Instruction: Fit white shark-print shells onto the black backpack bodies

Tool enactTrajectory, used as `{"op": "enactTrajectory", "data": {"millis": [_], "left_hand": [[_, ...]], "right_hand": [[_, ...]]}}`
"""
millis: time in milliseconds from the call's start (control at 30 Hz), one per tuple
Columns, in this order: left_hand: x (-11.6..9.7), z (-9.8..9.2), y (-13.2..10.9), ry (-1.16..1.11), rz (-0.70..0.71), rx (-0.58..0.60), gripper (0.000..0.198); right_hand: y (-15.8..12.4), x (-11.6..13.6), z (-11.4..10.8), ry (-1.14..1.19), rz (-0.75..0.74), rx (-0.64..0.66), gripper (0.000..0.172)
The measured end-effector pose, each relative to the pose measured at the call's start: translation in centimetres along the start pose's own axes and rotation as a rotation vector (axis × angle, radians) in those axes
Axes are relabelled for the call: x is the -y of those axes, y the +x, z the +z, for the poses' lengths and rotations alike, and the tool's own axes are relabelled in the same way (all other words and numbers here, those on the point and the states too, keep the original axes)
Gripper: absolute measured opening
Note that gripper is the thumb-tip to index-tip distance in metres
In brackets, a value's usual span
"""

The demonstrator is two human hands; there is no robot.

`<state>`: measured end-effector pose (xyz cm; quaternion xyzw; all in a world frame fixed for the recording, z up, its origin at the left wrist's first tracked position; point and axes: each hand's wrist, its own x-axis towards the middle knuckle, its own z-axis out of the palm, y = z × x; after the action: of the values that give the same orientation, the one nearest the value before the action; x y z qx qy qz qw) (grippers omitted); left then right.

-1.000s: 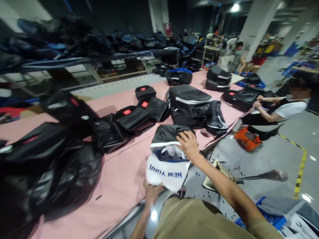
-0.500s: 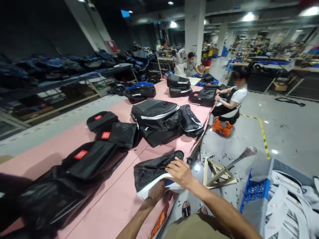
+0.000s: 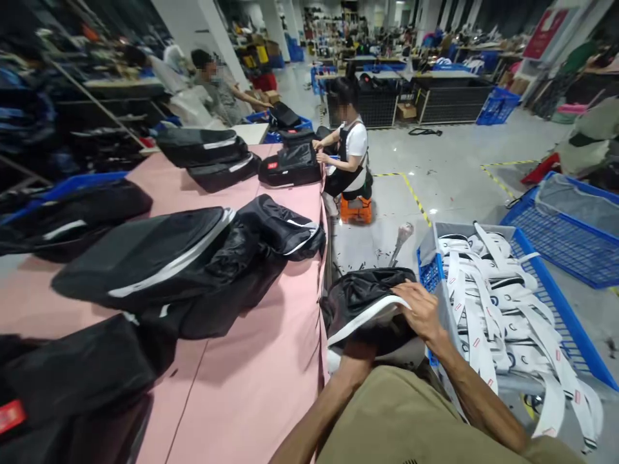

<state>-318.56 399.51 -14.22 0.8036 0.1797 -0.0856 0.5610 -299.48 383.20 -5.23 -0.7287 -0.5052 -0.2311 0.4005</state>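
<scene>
A black bag with a white trim along its edge (image 3: 360, 293) is held up over the table's right edge, in front of my body. My right hand (image 3: 422, 310) grips the bag's right end, fingers over the black fabric and the white trim. My left hand (image 3: 358, 359) reaches in under the white trim, into the dark inside of the bag; its fingers are hidden there. On the pink-covered table (image 3: 251, 399) to the left lie more black bags (image 3: 145, 258) with white trim, some stacked. A smaller black bag (image 3: 283, 225) rests near the table's edge.
Right of me stands a blue crate (image 3: 570, 322) full of white strapped pieces (image 3: 503, 303). Another blue crate (image 3: 575, 232) stands behind it. A co-worker (image 3: 351, 145) sits on an orange stool (image 3: 356, 209) at the table's far end. A metal-legged stand (image 3: 401, 241) is partly hidden behind the bag.
My view has turned to the right. Both hands have carried the black bag from above the table to its right edge, close to my body. The left hand has gone deeper under the trim.
</scene>
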Motion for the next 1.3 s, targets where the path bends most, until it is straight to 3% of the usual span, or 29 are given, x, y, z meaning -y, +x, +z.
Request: {"op": "enactTrajectory", "data": {"millis": [100, 167, 267, 333, 433, 533, 633, 700, 767, 867, 967, 1067, 1167, 1300], "left_hand": [[-4.6, -0.8, 1.9, 0.254, 0.280, 0.189, 0.049], [-7.6, -1.6, 2.9, 0.303, 0.512, 0.178, 0.046], [-11.4, -2.9, 5.9, 0.343, 0.781, -0.074, 0.038], [-13.2, -3.7, 9.6, 0.380, 0.807, -0.281, 0.037], [-14.8, -4.8, 17.4, 0.410, 0.697, -0.417, 0.066], [-15.4, -5.8, 25.6, 0.375, 0.647, -0.363, 0.087], [-15.7, -6.8, 31.7, 0.315, 0.616, -0.394, 0.080], [-16.3, -7.7, 34.3, 0.268, 0.544, -0.423, 0.066], [-17.1, -9.0, 36.2, 0.206, 0.429, -0.384, 0.048], [-18.2, -11.0, 38.7, 0.009, 0.233, -0.262, 0.031], [-17.9, -12.0, 41.7, -0.307, -0.011, -0.152, 0.047], [-16.0, -11.5, 44.4, -0.629, -0.271, -0.134, 0.062], [-14.1, -10.6, 45.0, -0.931, -0.392, -0.105, 0.057], [-13.1, -10.2, 42.2, -1.130, -0.390, 0.182, 0.051]], "right_hand": [[-0.6, -2.1, -3.1, -0.104, 0.106, -0.136, 0.021], [-0.6, -3.5, -4.5, -0.177, 0.186, -0.201, 0.020], [0.0, -6.1, -5.6, -0.276, 0.257, -0.258, 0.021], [0.8, -8.5, -5.6, -0.318, 0.277, -0.259, 0.023], [2.4, -13.3, -4.6, -0.335, 0.259, -0.234, 0.025], [4.5, -18.7, -3.1, -0.328, 0.163, -0.205, 0.023], [6.9, -24.0, -1.9, -0.263, 0.113, -0.151, 0.027], [8.7, -27.2, -1.3, -0.132, 0.199, -0.072, 0.025], [10.7, -30.3, -0.4, 0.049, 0.375, 0.070, 0.032], [13.8, -35.1, 2.8, 0.336, 0.683, 0.303, 0.063], [15.8, -39.0, 8.4, 0.588, 0.990, 0.413, 0.075], [16.1, -40.7, 14.2, 0.753, 1.189, 0.411, 0.080], [15.2, -41.0, 17.4, 0.837, 1.255, 0.384, 0.079], [14.2, -41.4, 16.7, 0.795, 1.096, 0.448, 0.074]]}}
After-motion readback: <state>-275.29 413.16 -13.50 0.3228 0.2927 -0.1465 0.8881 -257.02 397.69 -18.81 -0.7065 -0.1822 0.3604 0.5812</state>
